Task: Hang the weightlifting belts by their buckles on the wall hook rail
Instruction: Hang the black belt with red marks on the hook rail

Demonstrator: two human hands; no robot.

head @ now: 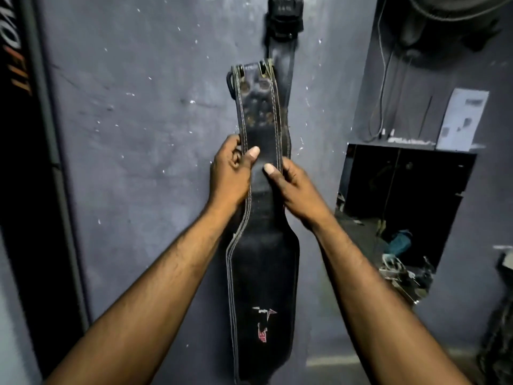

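A grey-blue wall (144, 129), scuffed and flecked with white, fills the view; a dark doorframe (47, 134) runs down its left edge, and a black cabinet (402, 190) with clutter below sits in the right corner. One black belt (280, 37) hangs high on the wall. In front of it a stitched black belt (263, 273) is held upright, buckle end up, with the left hand (230, 176) and right hand (297, 190) clamped on its narrow strap, thumbs pressed on the front. Bare wall lies open on both sides
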